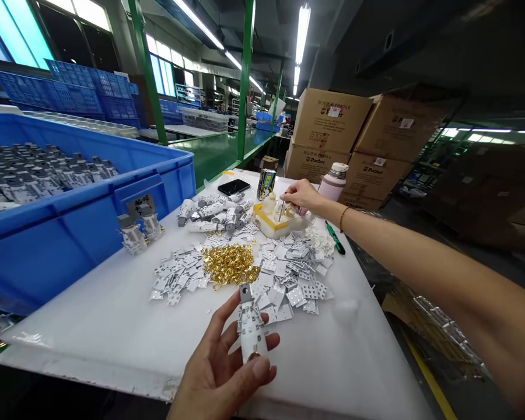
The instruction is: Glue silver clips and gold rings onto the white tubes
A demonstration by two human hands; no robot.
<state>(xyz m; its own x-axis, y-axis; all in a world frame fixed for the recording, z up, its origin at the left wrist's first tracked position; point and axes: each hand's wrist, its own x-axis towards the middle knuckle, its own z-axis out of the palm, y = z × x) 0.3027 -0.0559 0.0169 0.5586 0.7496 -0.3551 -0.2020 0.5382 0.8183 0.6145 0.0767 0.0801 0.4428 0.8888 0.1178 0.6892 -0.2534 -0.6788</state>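
My left hand grips a white tower-shaped plastic model with a grey top, rows of small holes and a bit of gold at its lower end. Farther off, my right hand pinches a thin dark stick pointing down over a yellow-edged white tray. Inside that tray stands a small cream-coloured bottle. Between the hands lie a heap of gold rings and piles of flat white punched pieces. Several similar models lie heaped behind the rings.
A large blue crate full of models stands at the left; two models stand beside it. A phone, a printed can, a pink flask and a green cutter rest on the table. Cardboard boxes are stacked behind.
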